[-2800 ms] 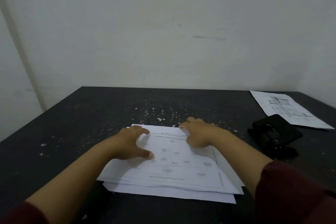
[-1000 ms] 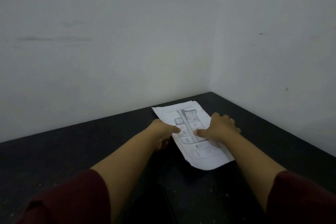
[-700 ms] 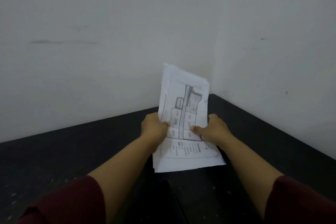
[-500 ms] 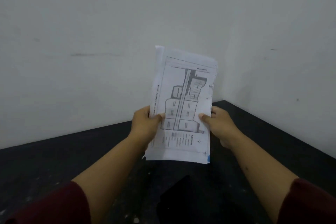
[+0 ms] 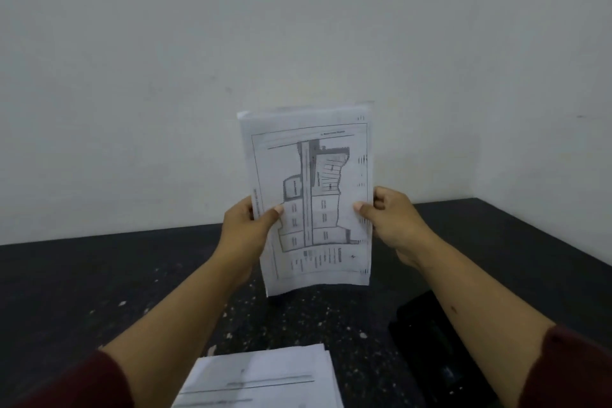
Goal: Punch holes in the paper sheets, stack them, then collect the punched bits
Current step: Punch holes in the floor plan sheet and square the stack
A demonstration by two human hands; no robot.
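I hold a sheaf of printed paper sheets (image 5: 311, 195) upright above the black table (image 5: 82, 291), a plan drawing facing me. My left hand (image 5: 246, 225) grips its left edge, thumb on the front. My right hand (image 5: 389, 219) grips the right edge the same way. A stack of paper sheets (image 5: 265, 378) lies flat at the near edge of the view. The black hole punch (image 5: 433, 351) sits on the table at the lower right, partly behind my right forearm. White punched bits (image 5: 298, 311) are scattered over the table between the stack and the held sheets.
A pale wall (image 5: 298, 43) rises right behind the table. The table's back edge meets it, and the right side of the table runs off toward a corner at the right.
Both hands lifted the sheaf off the table's far right corner and carried it left to the middle. My view swung back, so the flat stack and the punch show again.
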